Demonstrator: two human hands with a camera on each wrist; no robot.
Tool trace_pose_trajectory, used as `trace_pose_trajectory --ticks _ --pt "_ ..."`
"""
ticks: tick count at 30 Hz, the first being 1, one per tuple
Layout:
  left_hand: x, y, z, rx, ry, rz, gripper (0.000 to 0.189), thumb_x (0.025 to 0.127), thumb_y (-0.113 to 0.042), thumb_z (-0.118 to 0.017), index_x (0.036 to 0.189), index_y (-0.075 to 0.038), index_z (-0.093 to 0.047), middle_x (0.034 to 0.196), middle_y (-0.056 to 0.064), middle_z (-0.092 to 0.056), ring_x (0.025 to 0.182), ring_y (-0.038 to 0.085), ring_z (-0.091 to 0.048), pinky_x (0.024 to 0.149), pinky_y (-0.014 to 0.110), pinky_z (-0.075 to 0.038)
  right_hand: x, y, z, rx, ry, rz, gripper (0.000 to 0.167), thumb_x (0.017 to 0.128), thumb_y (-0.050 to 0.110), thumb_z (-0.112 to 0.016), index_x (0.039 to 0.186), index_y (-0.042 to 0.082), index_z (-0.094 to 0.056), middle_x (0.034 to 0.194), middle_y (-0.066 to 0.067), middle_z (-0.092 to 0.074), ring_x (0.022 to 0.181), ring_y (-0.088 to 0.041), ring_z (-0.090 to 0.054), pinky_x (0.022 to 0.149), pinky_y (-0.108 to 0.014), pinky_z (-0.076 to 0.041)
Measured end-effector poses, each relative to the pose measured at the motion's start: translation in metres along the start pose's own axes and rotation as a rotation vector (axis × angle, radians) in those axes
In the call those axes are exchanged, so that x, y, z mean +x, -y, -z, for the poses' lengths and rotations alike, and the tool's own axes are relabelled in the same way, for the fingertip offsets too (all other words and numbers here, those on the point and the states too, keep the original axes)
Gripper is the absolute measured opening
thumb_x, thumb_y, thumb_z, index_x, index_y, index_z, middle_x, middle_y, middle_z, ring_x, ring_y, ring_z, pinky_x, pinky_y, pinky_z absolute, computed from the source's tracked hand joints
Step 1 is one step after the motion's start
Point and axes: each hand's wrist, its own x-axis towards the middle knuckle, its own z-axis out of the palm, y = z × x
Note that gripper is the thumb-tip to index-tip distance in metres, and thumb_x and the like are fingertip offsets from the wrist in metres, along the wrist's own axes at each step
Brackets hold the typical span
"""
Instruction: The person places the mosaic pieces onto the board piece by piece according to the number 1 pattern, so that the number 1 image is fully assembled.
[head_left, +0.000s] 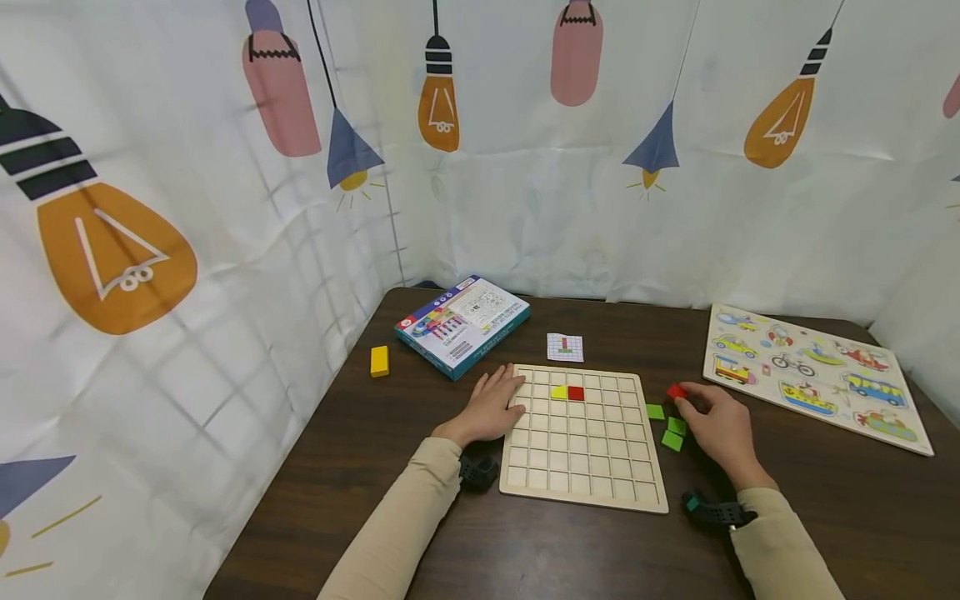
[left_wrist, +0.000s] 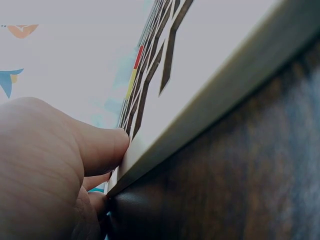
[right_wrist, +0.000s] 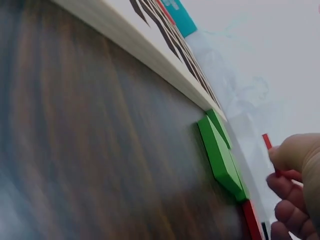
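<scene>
A wooden grid board (head_left: pixel 583 483) lies on the table. My left hand (head_left: pixel 491 406) rests at its left edge with fingers extended, and in the left wrist view the thumb (left_wrist: pixel 102 150) touches the board's rim. On the grid sit a yellow piece (head_left: pixel 559 392) and, touching it on the right, a red square tile (head_left: pixel 576 393). Right of the board, my right hand (head_left: pixel 722 429) pinches another red tile (head_left: pixel 676 390) between thumb and fingertips, raised off the table in the right wrist view. Several green tiles (head_left: pixel 672 440) lie between that hand and the board. One more red piece (right_wrist: pixel 251 219) lies beside them.
Behind the board lies a small card (head_left: pixel 565 347) with a coloured grid pattern. A flat box (head_left: pixel 465 325) stands at the back left, near a yellow block (head_left: pixel 379 362). A picture puzzle board (head_left: pixel 817 375) occupies the right back. Printed curtains hang behind the table.
</scene>
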Motion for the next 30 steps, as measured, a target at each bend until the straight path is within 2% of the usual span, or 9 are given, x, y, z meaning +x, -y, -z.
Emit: trace_pose_trajectory --ticks 5,11,16,22,27,30 --pt "0.001 0.000 0.000 0.007 0.000 0.002 0.055 0.103 -0.026 -0.048 0.152 -0.007 -0.032 0.162 0.017 -0.011 0.150 0.030 -0.005 0.119 0.050 0.001 -0.002 0.009 -0.005 0.037 -0.035 0.066 0.030 0.093 0.016 -0.067 0.118 0.000 -0.068 0.108 -0.020 -0.065 0.079 -0.026 -0.055 0.062 -0.032 -0.043" --pt "0.001 0.000 -0.001 0.013 0.002 0.006 0.055 0.103 -0.026 -0.048 0.152 -0.008 -0.032 0.162 0.017 -0.011 0.150 0.029 -0.005 0.119 0.049 0.000 -0.006 0.023 -0.013 0.082 0.011 0.130 0.027 0.093 0.016 -0.066 0.117 0.004 -0.069 0.106 -0.012 -0.064 0.070 -0.018 -0.046 0.058 -0.028 -0.037" --pt "0.000 0.000 0.000 0.008 0.004 0.005 0.055 0.103 -0.026 -0.048 0.153 -0.008 -0.032 0.162 0.017 -0.010 0.150 0.029 -0.005 0.119 0.049 0.001 -0.009 0.032 -0.014 0.109 0.011 0.177 0.025 0.091 0.014 -0.069 0.115 0.006 -0.070 0.103 -0.008 -0.063 0.067 -0.013 -0.043 0.055 -0.026 -0.035" --pt "0.000 0.000 0.000 0.010 0.001 0.006 0.055 0.103 -0.026 -0.049 0.152 -0.008 -0.033 0.162 0.017 -0.011 0.150 0.029 -0.006 0.119 0.050 0.000 -0.010 0.038 -0.017 0.162 0.048 0.192 0.023 0.091 0.013 -0.070 0.114 0.009 -0.070 0.107 -0.005 -0.062 0.070 -0.014 -0.044 0.055 -0.025 -0.036" --pt "0.000 -0.001 0.000 0.010 0.000 0.009 0.055 0.103 -0.027 -0.049 0.152 -0.008 -0.034 0.162 0.017 -0.012 0.150 0.029 -0.006 0.119 0.050 0.000 -0.011 0.047 -0.024 0.182 0.088 0.210 0.024 0.093 0.016 -0.069 0.116 0.012 -0.070 0.110 -0.003 -0.063 0.080 -0.017 -0.052 0.063 -0.027 -0.044" --pt "0.001 -0.001 0.000 0.016 -0.001 0.013 0.055 0.103 -0.027 -0.049 0.152 -0.008 -0.033 0.162 0.017 -0.011 0.150 0.029 -0.006 0.119 0.049 0.000 -0.012 0.054 -0.029 0.198 0.132 0.211 0.024 0.093 0.016 -0.068 0.118 0.014 -0.070 0.111 -0.002 -0.063 0.080 -0.018 -0.052 0.064 -0.027 -0.044"
